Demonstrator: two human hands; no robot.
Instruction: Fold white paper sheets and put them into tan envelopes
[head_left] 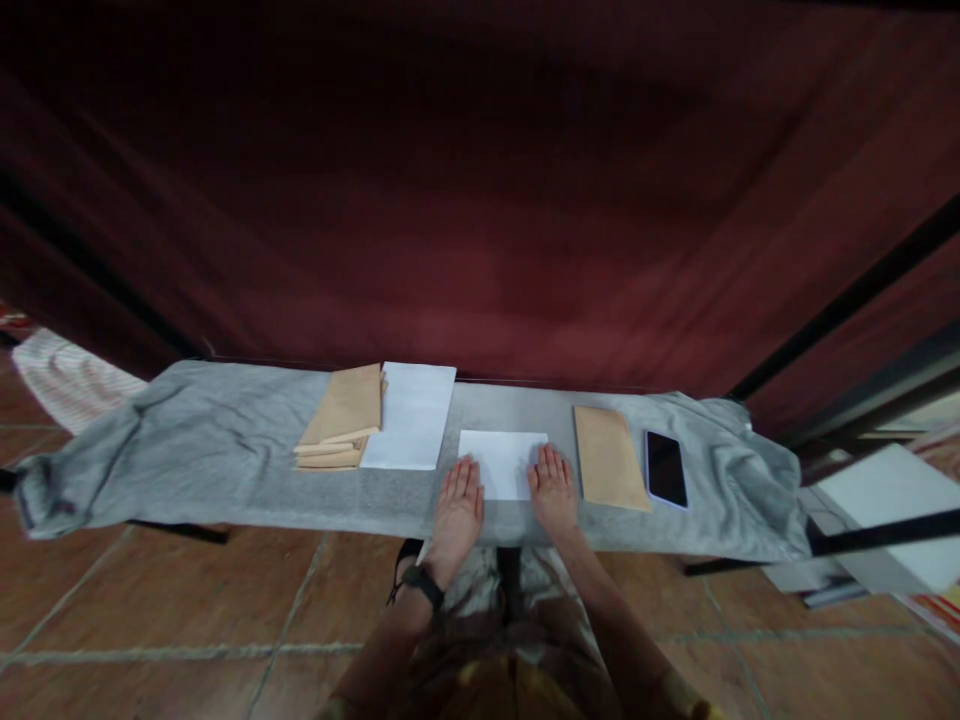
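A small white folded sheet (504, 460) lies on a narrow table under a grey cloth (225, 450). My left hand (459, 500) rests flat at the sheet's left edge, fingers stretched out; a dark watch is on that wrist. My right hand (553, 487) lies flat on the sheet's right edge, fingers out too. A brown envelope (609, 458) lies just right of my right hand. Neither hand grips anything.
A stack of brown envelopes (343, 420) and a larger white sheet (411, 415) lie to the left. A dark phone (666, 468) sits right of the single envelope. A dark red curtain (480, 200) hangs behind. Tiled floor lies below; papers are at the right edge.
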